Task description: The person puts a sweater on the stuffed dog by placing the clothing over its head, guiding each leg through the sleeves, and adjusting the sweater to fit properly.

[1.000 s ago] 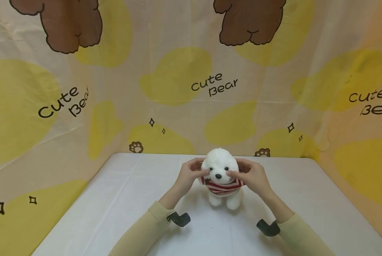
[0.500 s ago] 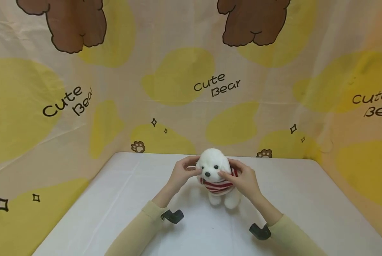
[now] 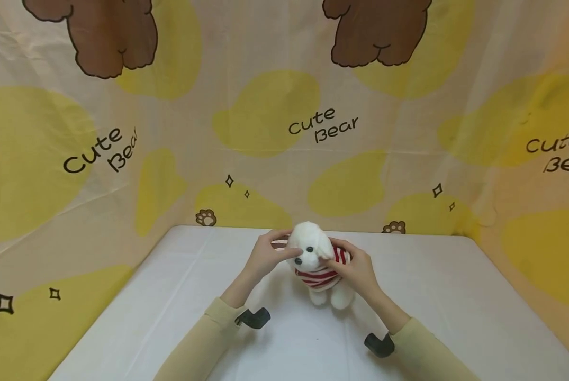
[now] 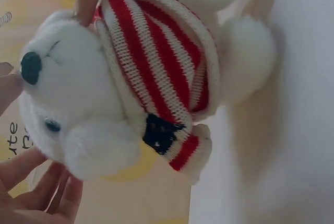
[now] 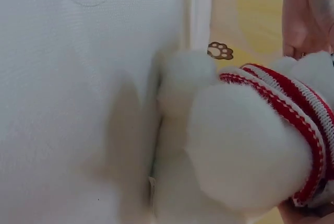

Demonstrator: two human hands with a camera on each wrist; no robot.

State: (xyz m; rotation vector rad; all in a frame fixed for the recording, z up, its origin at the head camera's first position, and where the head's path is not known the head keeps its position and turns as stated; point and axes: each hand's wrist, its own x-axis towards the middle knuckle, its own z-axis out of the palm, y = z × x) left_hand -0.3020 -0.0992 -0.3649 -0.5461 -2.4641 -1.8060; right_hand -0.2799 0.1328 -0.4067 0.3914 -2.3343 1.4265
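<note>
A white plush dog (image 3: 308, 235) in a red-and-white striped knitted sweater (image 4: 156, 51) stands on the table, its head turned toward the left. My left hand (image 3: 265, 258) holds the head on the left side, thumb lying across the face near the eye. On the other side, my right hand (image 3: 362, 271) grips the dog around the cheek and neck, thumb over the sweater's collar. A navy patch (image 4: 160, 134) shows on one sleeve in the left wrist view. White furry legs (image 5: 242, 145) fill much of the right wrist view. The dog's back is hidden in the head view.
The white table (image 3: 170, 307) runs back to a cream and yellow printed cloth (image 3: 260, 116) with bear pictures and lettering. Black curved pieces, one on the left cuff (image 3: 255, 318) and one on the right cuff (image 3: 379, 345), sit close over the tabletop.
The plush dog has turned from facing the camera toward the left and shifted slightly left. Both hands have moved left with it, still holding it.
</note>
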